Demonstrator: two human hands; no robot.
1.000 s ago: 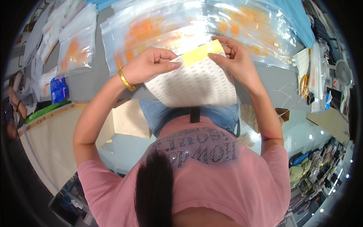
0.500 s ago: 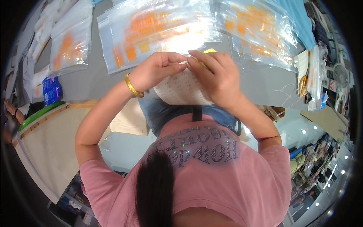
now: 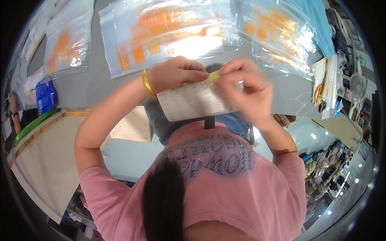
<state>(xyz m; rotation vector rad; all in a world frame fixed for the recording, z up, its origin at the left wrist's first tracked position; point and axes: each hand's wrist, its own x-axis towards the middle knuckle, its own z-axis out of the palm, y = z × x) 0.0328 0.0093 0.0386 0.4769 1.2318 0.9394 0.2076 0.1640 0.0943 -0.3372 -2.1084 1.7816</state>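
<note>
1. Head view: a white paper sheet with rows of small dark print (image 3: pixel 189 102) is held curved over the desk's near edge, about midway along, with a yellow strip (image 3: pixel 213 77) at its upper edge.

2. The left hand (image 3: pixel 179 74), a gold-coloured bangle (image 3: pixel 148 84) at its wrist, pinches the sheet's top edge between thumb and fingers. The right hand (image 3: pixel 251 90), blurred, is narrowed at the strip; whether it grips cannot be told.

3. Both hands appear to be working at the strip, perhaps separating it from the sheet. Any further move would call for a steady left pinch and a fine right fingertip hold.

4. Behind them, see-through plastic bags with orange print (image 3: pixel 136 40) spread toward the grey desk's (image 3: pixel 94 88) far edge, with more near its left and right ends.

5. A shiny blue pouch (image 3: pixel 46 96) sits at the near left corner; orange-handled scissors (image 3: pixel 318 94) lie by the near right corner. Light blue cloth (image 3: pixel 317 24) covers the far right.

6. Beyond the desk's right end stands a pale round fan (image 3: pixel 357 85); lower right, densely packed clothes (image 3: pixel 327 172).
</note>
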